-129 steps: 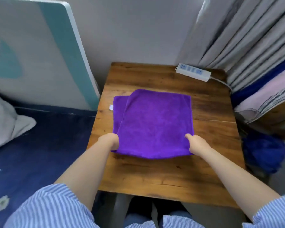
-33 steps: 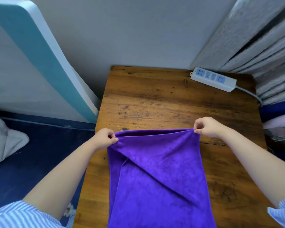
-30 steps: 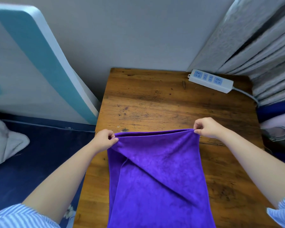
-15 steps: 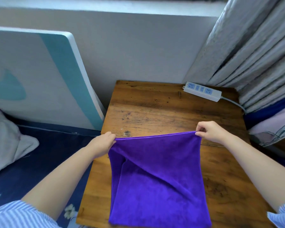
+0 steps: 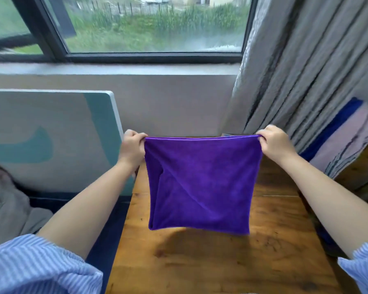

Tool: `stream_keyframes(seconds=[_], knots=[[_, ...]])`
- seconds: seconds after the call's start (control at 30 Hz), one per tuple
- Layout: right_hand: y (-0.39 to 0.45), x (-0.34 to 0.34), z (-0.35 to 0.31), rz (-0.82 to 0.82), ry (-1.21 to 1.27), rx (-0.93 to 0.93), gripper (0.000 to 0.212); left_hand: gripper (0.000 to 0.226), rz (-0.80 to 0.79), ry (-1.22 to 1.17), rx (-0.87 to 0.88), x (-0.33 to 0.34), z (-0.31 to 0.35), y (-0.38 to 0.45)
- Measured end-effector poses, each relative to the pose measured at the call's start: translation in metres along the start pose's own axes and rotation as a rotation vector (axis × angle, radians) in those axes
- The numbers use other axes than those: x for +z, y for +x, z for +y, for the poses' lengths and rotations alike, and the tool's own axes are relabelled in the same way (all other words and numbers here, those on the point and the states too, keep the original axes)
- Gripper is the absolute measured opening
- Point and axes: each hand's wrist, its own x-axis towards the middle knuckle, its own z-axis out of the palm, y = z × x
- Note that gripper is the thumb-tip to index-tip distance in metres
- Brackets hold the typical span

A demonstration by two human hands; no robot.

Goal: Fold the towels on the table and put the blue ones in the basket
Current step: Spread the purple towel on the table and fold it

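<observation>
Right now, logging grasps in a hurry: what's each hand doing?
Left hand: grips the purple towel at its top left corner.
Right hand: grips its top right corner.

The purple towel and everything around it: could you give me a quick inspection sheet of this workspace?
Surface: wooden table, bare where visible, with the towel's shadow on it.
Job's things: purple towel, folded double, hanging clear above the table; no basket in view.
Clutter: nothing seen on the table.
Hands: left hand pinches the towel's top left corner, right hand pinches the top right corner.
Cables: nothing seen.
Surroundings: window ahead, grey curtain on the right, a white and teal board leaning on the left, folded fabrics at far right.
</observation>
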Motion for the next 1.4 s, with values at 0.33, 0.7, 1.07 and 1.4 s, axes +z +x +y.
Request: stream_keyframes(seconds=[0.33,0.7,1.07,1.4], knots=[[0.003,-0.038,-0.017,0.250,-0.015,0.180,0.023,0.026,0.023,0.185,0.026,-0.025,0.032,0.014],[0.033,-0.045,-0.024,0.232,0.039,0.263,0.024,0.032,0.115,0.029,-0.077,-0.021,0.040,0.036],[0.087,0.002,-0.025,0.203,0.201,0.330,0.033,0.031,0.096,-0.013,-0.192,0.013,0.018,0.084],[0.036,0.049,-0.012,0.236,0.031,0.012,0.018,0.022,0.098,0.070,-0.075,0.033,-0.029,0.041]])
